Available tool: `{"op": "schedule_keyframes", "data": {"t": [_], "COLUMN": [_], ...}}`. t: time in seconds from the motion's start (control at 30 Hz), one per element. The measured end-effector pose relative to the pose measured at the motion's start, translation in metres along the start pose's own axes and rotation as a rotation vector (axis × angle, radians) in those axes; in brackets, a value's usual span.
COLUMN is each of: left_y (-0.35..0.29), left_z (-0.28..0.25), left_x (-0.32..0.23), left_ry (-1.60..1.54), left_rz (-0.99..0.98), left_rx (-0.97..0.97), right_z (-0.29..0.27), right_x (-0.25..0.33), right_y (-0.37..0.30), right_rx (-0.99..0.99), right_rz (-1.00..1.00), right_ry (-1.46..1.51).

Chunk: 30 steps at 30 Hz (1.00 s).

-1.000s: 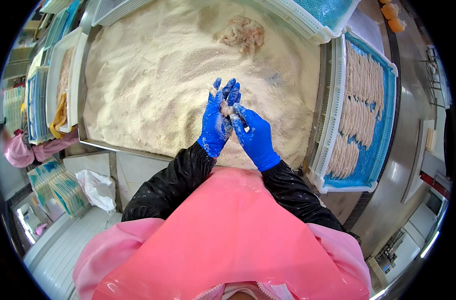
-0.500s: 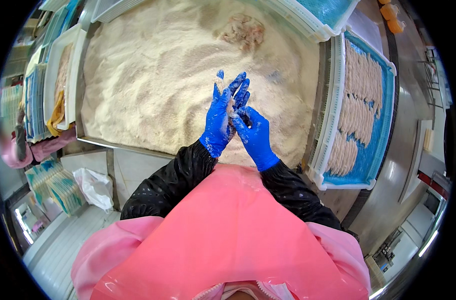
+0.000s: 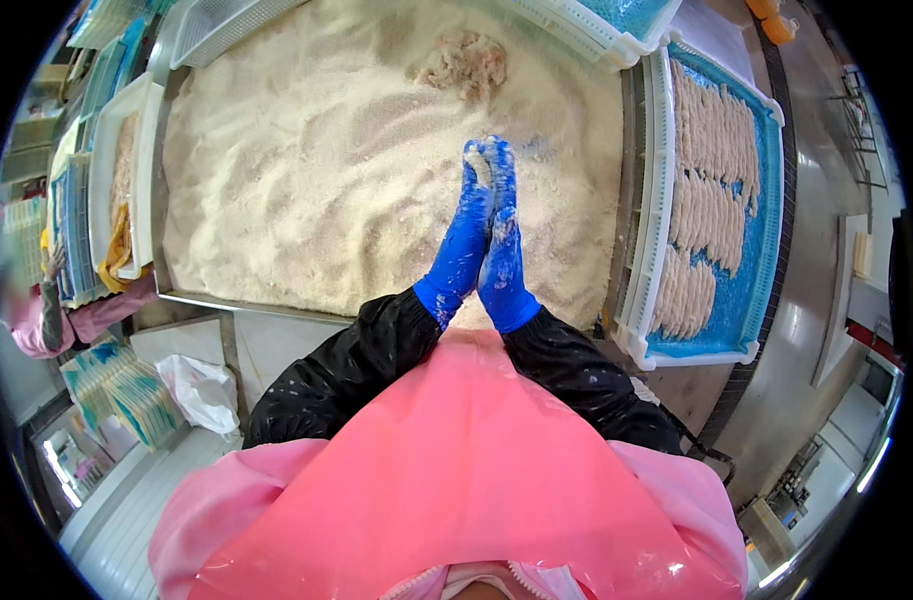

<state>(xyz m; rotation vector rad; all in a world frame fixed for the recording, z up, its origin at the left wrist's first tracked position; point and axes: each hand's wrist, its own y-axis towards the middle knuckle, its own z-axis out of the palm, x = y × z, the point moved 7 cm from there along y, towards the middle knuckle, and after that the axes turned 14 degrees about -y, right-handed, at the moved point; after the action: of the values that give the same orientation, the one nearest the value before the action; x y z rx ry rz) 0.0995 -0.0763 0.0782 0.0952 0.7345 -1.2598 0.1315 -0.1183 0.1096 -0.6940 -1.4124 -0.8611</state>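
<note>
My left hand (image 3: 463, 238) and right hand (image 3: 503, 250), in blue gloves dusted with crumbs, are pressed together palm to palm, fingers pointing away. A pale crumb-coated strip (image 3: 480, 169) shows at the fingertips on the left hand's side; the rest of it is hidden between the palms. Under both hands spreads a wide metal trough (image 3: 246, 305) filled with pale breadcrumbs (image 3: 306, 180). A pinkish lump of raw meat pieces (image 3: 464, 66) lies on the crumbs farther off.
At right, a white basket (image 3: 659, 200) lined with blue holds rows of coated strips (image 3: 711, 210). Another blue-lined basket (image 3: 596, 45) stands at the far edge. At left are a white tub (image 3: 148, 120), a white plastic bag (image 3: 198, 395) and a co-worker's pink sleeve (image 3: 111, 305).
My right fingers were pinching at the strip against my left hand, whose fingers were spread. Now both hands lie flat against each other with the strip between them.
</note>
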Motion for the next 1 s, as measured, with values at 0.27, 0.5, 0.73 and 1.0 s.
{"op": "schedule_keyframes", "data": {"t": [0.27, 0.5, 0.73, 1.0], "left_y": [0.001, -0.002, -0.010, 0.011], "left_z": [0.002, 0.025, 0.099, 0.217], "left_x": [-0.006, 0.020, 0.031, 0.122], "left_ry": [0.068, -0.032, 0.167, 0.461], "left_rz": [0.194, 0.107, 0.212, 0.193], "left_rx": [0.211, 0.188, 0.127, 0.466], "right_z": [0.006, -0.018, -0.070, -0.230], "right_x": [-0.002, 0.011, 0.050, 0.058], "right_y": [0.004, -0.003, -0.007, -0.035], "right_rx": [0.039, -0.020, 0.076, -0.310], "right_rz": [0.023, -0.001, -0.089, 0.089], "right_ry": [0.151, -0.070, 0.175, 0.340]}}
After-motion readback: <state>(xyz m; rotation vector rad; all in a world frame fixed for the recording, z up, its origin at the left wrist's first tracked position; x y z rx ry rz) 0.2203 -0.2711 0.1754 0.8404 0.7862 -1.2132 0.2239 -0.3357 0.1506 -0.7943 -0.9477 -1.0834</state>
